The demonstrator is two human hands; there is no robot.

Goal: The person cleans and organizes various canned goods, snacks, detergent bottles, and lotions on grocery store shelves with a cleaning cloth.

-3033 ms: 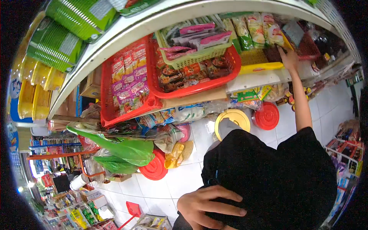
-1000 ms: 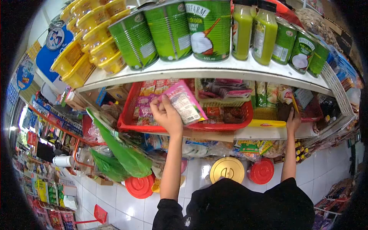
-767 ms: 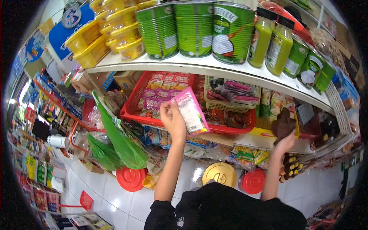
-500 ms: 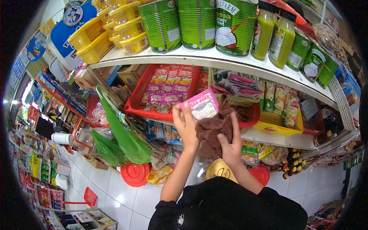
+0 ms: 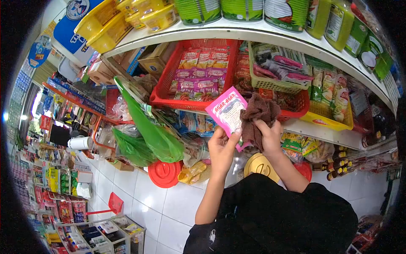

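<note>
My left hand (image 5: 223, 148) grips the lower edge of a pink packet (image 5: 229, 111) printed "AGAR-AGAR", held tilted. A bunched brown cloth (image 5: 259, 114) is in my right hand (image 5: 269, 136) and lies against the right side of the packet. Behind the packet is a red basket (image 5: 157, 94) of orange and purple sachets. To the right, a pale green basket (image 5: 277, 84) holds other packets with pink parts.
Above the baskets runs a white shelf edge (image 5: 237, 34) bearing green cans (image 5: 198, 12) and yellow tubs (image 5: 158, 19). Green plastic bags (image 5: 156, 142) hang at left. Red (image 5: 165, 173) and gold (image 5: 261, 167) lids are low down.
The packet has turned and shows more of its pink face. The cloth has bunched up and my right fingers have closed on it. The view has shifted, with the shelf higher.
</note>
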